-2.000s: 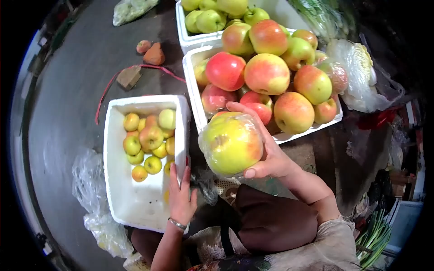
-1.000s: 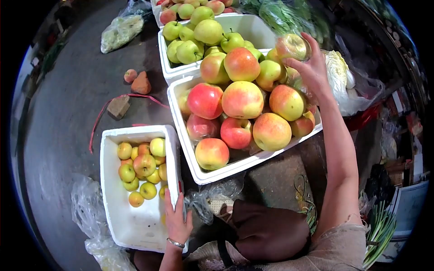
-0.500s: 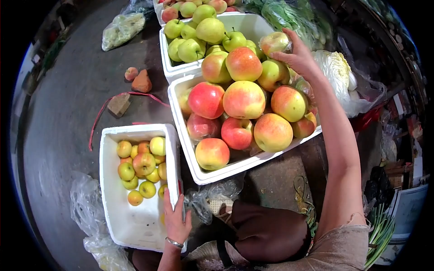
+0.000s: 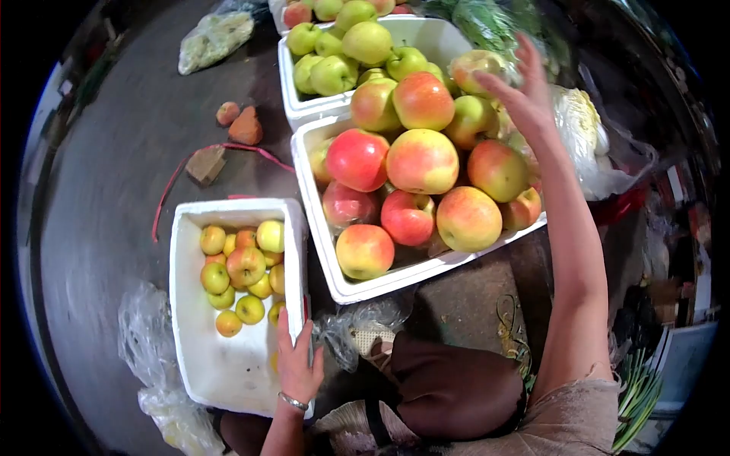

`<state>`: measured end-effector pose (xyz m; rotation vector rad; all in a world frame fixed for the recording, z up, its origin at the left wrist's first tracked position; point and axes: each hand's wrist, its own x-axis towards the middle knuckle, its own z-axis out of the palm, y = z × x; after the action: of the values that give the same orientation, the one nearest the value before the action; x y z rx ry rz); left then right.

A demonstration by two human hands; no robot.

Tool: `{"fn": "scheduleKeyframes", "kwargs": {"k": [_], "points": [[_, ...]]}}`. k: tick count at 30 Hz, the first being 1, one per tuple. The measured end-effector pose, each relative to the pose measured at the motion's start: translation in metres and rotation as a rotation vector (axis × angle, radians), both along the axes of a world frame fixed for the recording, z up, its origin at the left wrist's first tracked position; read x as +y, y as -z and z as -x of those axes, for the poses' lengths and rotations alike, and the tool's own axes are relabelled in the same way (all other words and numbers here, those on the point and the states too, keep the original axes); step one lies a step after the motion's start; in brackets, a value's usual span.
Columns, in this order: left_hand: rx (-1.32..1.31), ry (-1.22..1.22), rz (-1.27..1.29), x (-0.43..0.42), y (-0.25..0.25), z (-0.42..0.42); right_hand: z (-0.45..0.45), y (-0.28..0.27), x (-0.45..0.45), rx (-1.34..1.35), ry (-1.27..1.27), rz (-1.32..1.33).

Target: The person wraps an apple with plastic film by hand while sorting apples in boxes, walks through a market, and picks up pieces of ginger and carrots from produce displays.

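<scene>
My left hand (image 4: 299, 367), a bracelet at its wrist, lies with outstretched fingers on the right rim of the smaller white foam box (image 4: 194, 365). Inside that box small yellow-red apples (image 4: 245, 266) are bunched toward the far end. My right hand (image 4: 526, 99) is raised over the far right corner of the larger foam box (image 4: 315, 251), thumb and fingers spread. Just left of it an apple in clear plastic wrap (image 4: 471, 70) sits at the back of the heap; its contact with my fingers is hard to make out. Large red-yellow apples (image 4: 422, 161) fill this box.
Behind stands another foam box (image 4: 289, 99) of green apples (image 4: 334, 74). Bagged cabbage (image 4: 579, 125) and leafy greens (image 4: 494, 26) are at the right. A brick piece (image 4: 205, 166), a red strap (image 4: 163, 194) and plastic bags (image 4: 144, 327) lie on the floor at left.
My right hand has let go of the wrapped apple, its fingers opening and shifting right. My left hand stays on the smaller box's rim. The whole view has shifted slightly.
</scene>
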<state>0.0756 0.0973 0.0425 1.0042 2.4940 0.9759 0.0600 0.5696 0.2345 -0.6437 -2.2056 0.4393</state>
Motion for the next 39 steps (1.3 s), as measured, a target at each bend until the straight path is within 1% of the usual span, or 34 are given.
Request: {"fn": "scheduleKeyframes", "kwargs": {"k": [1, 3, 4, 5, 6, 7, 8, 9, 10, 12, 13, 14, 15, 16, 17, 18, 19, 21, 22, 24, 25, 27, 29, 31, 32, 35, 36, 37, 39], "points": [[0.002, -0.014, 0.000, -0.001, 0.001, -0.002, -0.005, -0.006, -0.018, 0.078, -0.057, -0.069], [-0.007, -0.032, 0.032, 0.000, 0.001, -0.001, -0.013, -0.015, -0.073, 0.126, -0.269, -0.145], [0.017, -0.029, 0.036, 0.000, 0.001, 0.000, -0.017, -0.015, -0.102, 0.085, -0.351, -0.081], [0.017, -0.025, 0.039, -0.001, 0.001, 0.002, -0.017, -0.009, -0.129, 0.094, -0.510, 0.015], [-0.035, -0.035, 0.017, -0.003, 0.007, 0.001, -0.017, 0.007, -0.156, 0.165, -0.679, 0.243], [-0.011, -0.040, 0.001, -0.004, 0.007, 0.001, -0.029, 0.009, -0.176, -0.090, -0.775, 0.260], [-0.040, -0.042, 0.014, -0.004, 0.007, 0.001, -0.025, 0.017, -0.198, -0.172, -0.951, 0.289], [-0.058, -0.049, -0.033, -0.007, 0.013, 0.001, -0.020, 0.035, -0.212, -0.220, -1.096, 0.184], [-0.079, -0.056, -0.075, -0.008, 0.012, 0.003, -0.022, 0.046, -0.234, -0.362, -1.183, 0.364], [-0.134, -0.089, -0.141, -0.018, 0.014, 0.014, -0.020, 0.085, -0.263, -0.436, -1.350, 0.506], [-0.165, -0.122, -0.163, -0.025, 0.019, 0.019, -0.023, 0.100, -0.273, -0.474, -1.379, 0.532], [-0.107, -0.134, -0.175, -0.033, 0.024, 0.025, -0.026, 0.115, -0.280, -0.476, -1.406, 0.578], [-0.182, -0.207, -0.176, -0.036, 0.022, 0.032, -0.028, 0.126, -0.287, -0.472, -1.428, 0.621], [-0.179, -0.247, -0.151, -0.035, 0.013, 0.039, -0.030, 0.133, -0.289, -0.464, -1.435, 0.631], [-0.177, -0.286, -0.127, -0.035, 0.007, 0.047, -0.033, 0.139, -0.289, -0.582, -1.452, 0.750], [-0.149, -0.274, -0.126, -0.036, 0.010, 0.059, -0.036, 0.143, -0.290, -0.704, -1.460, 0.871], [-0.150, -0.273, -0.122, -0.034, 0.016, 0.072, -0.038, 0.146, -0.292, -0.702, -1.461, 0.875], [0.089, -0.355, -0.136, -0.024, 0.029, 0.103, -0.039, 0.148, -0.291, -0.746, -1.469, 0.894], [0.087, -0.350, -0.141, -0.019, 0.034, 0.119, -0.039, 0.147, -0.291, -0.748, -1.461, 0.892], [0.313, -0.312, 0.158, -0.010, 0.044, 0.146, -0.041, 0.147, -0.291, -0.772, -1.484, 0.848], [0.310, -0.308, 0.155, -0.005, 0.047, 0.155, -0.042, 0.147, -0.290, -0.774, -1.478, 0.850], [0.256, -0.194, 0.322, 0.005, 0.054, 0.172, -0.045, 0.149, -0.288, -0.826, -1.476, 0.859], [0.226, -0.129, 0.325, 0.004, 0.062, 0.179, -0.047, 0.149, -0.286, -0.832, -1.465, 0.853], [0.071, -0.096, 0.311, 0.004, 0.059, 0.180, -0.048, 0.149, -0.286, -0.833, -1.458, 0.849], [0.189, -0.101, 0.207, 0.003, 0.062, 0.170, -0.048, 0.150, -0.286, -0.821, -1.458, 0.844], [0.182, -0.094, 0.173, -0.001, 0.054, 0.148, -0.047, 0.153, -0.287, -0.811, -1.458, 0.831], [0.182, -0.123, 0.081, -0.005, 0.056, 0.145, -0.048, 0.154, -0.288, -0.818, -1.459, 0.823], [0.180, -0.129, 0.081, -0.010, 0.057, 0.141, -0.049, 0.156, -0.288, -0.823, -1.463, 0.821], [0.032, -0.266, -0.163, -0.021, 0.056, 0.132, -0.049, 0.160, -0.287, -0.801, -1.458, 0.872]]}}
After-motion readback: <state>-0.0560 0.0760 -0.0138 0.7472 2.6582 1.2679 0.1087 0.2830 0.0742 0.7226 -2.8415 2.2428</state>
